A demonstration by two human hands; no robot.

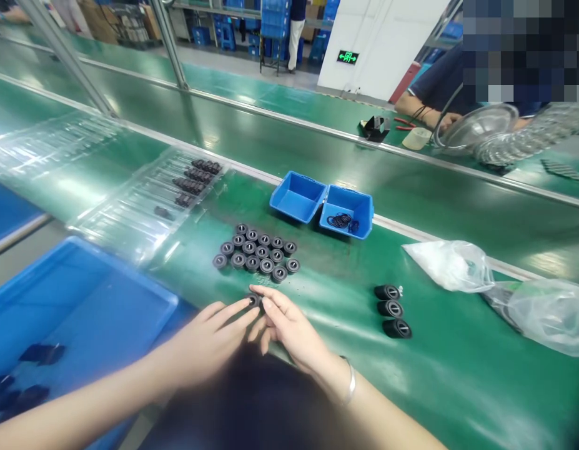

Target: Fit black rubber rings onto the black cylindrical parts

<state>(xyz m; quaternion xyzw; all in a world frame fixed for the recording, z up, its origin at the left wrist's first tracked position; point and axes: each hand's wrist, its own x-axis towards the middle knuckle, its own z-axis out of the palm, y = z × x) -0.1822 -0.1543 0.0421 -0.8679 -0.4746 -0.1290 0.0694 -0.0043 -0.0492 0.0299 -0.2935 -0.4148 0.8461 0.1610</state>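
My left hand (218,334) and my right hand (289,322) meet at the near edge of the green bench. Between them is a black round part (253,301) with a hole in its top, partly covered by my fingers. My left fingers rest along its near side, while my right thumb and fingertips close on its right side. Just beyond my hands stand several like black round parts (262,252) in a loose cluster. To the right, three black cylinders (393,309) of a similar look lie in a short column.
Two blue bins (298,195) sit behind the cluster, the right one holding black rings (343,220). Plastic bags (451,265) lie at right. A clear tray (143,206) with black parts is at left, above a blue crate (83,300). A co-worker's arm (425,109) is across the bench.
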